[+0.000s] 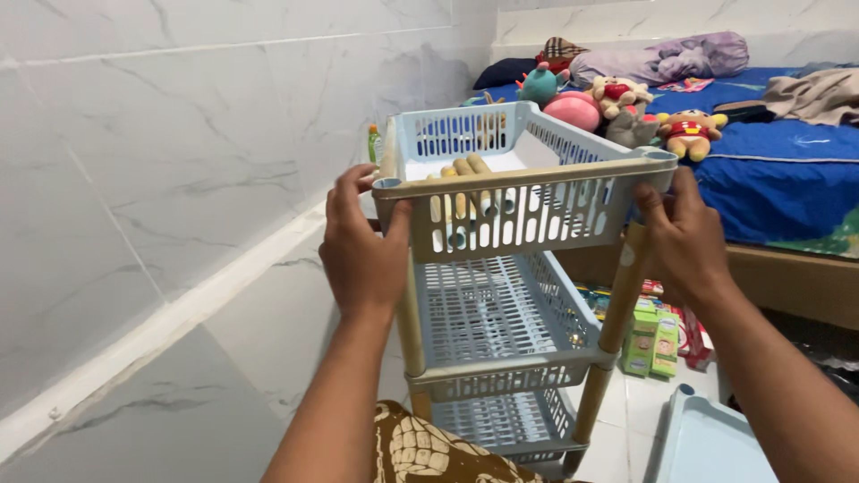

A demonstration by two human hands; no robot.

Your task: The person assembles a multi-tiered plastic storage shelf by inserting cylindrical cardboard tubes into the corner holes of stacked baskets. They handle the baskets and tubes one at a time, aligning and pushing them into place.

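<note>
A light blue plastic rack with slatted basket shelves stands in front of me. My left hand grips the near left corner of the top basket, and my right hand grips its near right corner. Tan posts join the top basket to the middle shelf and the bottom shelf. The top basket sits level on the posts. Through its front slats my left fingers show inside the wall.
A marble-tiled wall runs along the left. A bed with a blue sheet and several plush toys lies behind the rack. Green cartons sit on the floor right of the rack. A loose blue tray lies at bottom right.
</note>
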